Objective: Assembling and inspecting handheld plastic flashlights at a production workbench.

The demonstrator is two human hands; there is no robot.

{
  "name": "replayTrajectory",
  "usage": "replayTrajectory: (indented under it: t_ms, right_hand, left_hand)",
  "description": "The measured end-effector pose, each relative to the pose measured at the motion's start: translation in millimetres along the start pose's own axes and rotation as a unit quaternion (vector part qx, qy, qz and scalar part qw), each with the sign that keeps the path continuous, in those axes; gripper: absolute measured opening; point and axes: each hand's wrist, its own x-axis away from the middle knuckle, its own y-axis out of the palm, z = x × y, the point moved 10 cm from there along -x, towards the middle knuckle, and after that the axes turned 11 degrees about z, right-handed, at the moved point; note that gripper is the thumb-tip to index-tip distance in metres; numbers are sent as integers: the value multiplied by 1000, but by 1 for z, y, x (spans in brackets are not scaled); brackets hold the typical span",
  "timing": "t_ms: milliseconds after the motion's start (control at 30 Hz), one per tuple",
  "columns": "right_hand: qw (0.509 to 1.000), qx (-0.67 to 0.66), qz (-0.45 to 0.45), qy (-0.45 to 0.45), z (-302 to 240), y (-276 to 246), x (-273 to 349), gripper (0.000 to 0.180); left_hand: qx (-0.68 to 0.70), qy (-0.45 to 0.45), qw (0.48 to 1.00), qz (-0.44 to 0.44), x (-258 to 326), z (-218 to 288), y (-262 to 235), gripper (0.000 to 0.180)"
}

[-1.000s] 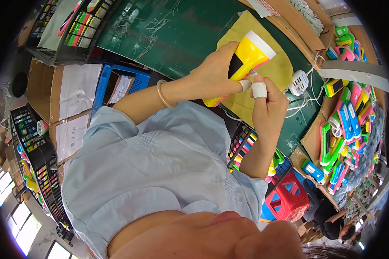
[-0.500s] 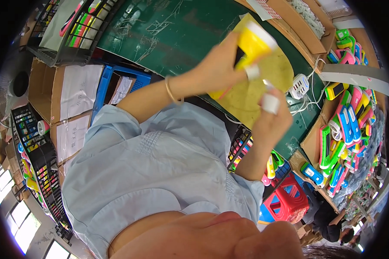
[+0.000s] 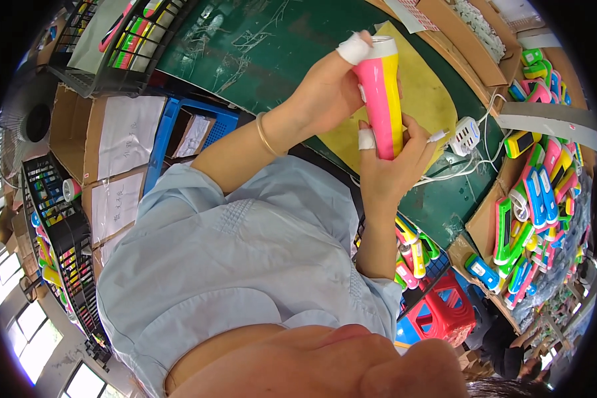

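Note:
A pink and yellow flashlight (image 3: pixel 381 99) with a white head stands nearly upright between my hands, above a yellow sheet on the bench. My left hand (image 3: pixel 335 89) is closed around its upper part, the taped thumb beside the white head. Lower down, my right hand (image 3: pixel 395 169) grips the tail end between its taped thumb and its fingers. A white cable's plug (image 3: pixel 438 136) sticks out at the right hand's fingers; whether they hold it is hidden. The left fingers behind the flashlight are mostly out of sight.
The yellow sheet (image 3: pixel 421 86) lies on the green bench (image 3: pixel 245 53). To the right are a white multi-port charger (image 3: pixel 465 136) with cables and a heap of colourful flashlights (image 3: pixel 534 205). A black crate (image 3: pixel 99 79) stands left; a red stool (image 3: pixel 448 308) is below right.
The flashlight has turned from its yellow side to show pink and yellow, and its head now points up. My right hand, apart from it before, has closed on its lower end.

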Motion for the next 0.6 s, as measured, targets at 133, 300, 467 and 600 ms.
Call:
replayTrajectory:
  t_ms: [133,300,467,600]
  right_hand:
    - [983,-132,-98,85,8,14,2,49]
    - [907,-218,-256,254,38,35,29,46]
    - [838,-364,-249,322,34,40,20,43]
    - [777,-410,-246,410,58,54,35,31]
  left_hand:
    - [-18,22,999,-21,1,2,2,66]
    - [-40,-9,999,9,0,-9,7,67]
    - [-36,-39,998,27,-7,-23,13,78]
    - [-84,29,996,26,-14,-22,9,80]
